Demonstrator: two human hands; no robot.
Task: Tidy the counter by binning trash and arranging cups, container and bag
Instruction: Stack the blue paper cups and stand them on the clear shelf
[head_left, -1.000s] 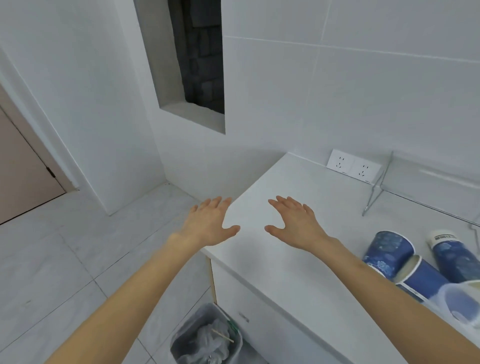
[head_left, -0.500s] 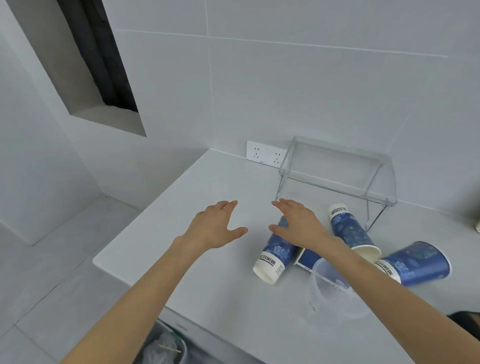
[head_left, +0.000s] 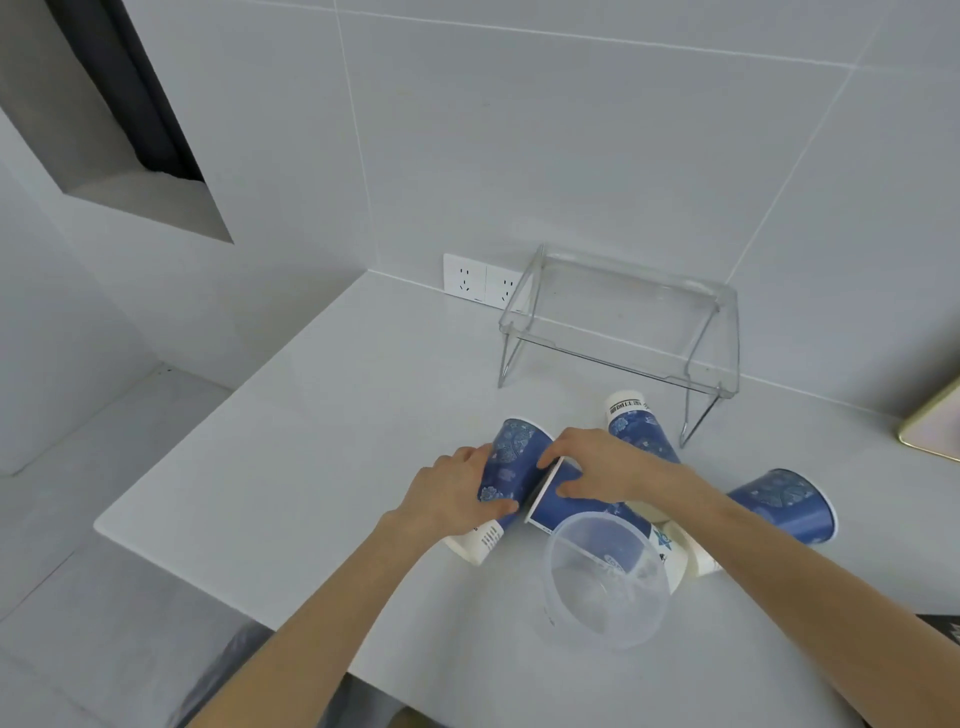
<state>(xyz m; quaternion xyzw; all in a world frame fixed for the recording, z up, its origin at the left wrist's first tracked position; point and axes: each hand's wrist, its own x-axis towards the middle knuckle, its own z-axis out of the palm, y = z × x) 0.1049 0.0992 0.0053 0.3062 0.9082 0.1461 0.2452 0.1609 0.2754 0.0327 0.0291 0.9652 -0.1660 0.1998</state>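
Several blue paper cups lie tipped over on the white counter (head_left: 291, 467). My left hand (head_left: 452, 493) wraps around the leftmost cup (head_left: 511, 457). My right hand (head_left: 602, 462) rests on a second cup (head_left: 566, 499) lying beside it, fingers over its rim. A third cup (head_left: 636, 421) lies behind my right hand and another cup (head_left: 784, 504) lies to the right of my forearm. A clear plastic container (head_left: 605, 577) stands just in front of the cups, close to my right forearm.
A clear acrylic shelf riser (head_left: 623, 317) stands against the tiled back wall, next to a double wall socket (head_left: 480, 280). A gold-edged object (head_left: 935, 431) shows at the right edge. A bin (head_left: 228, 670) sits on the floor below the counter's front edge.
The view has swung right and down onto the counter. Both hands, held open in the air before, have dropped onto the cups and closed around them.
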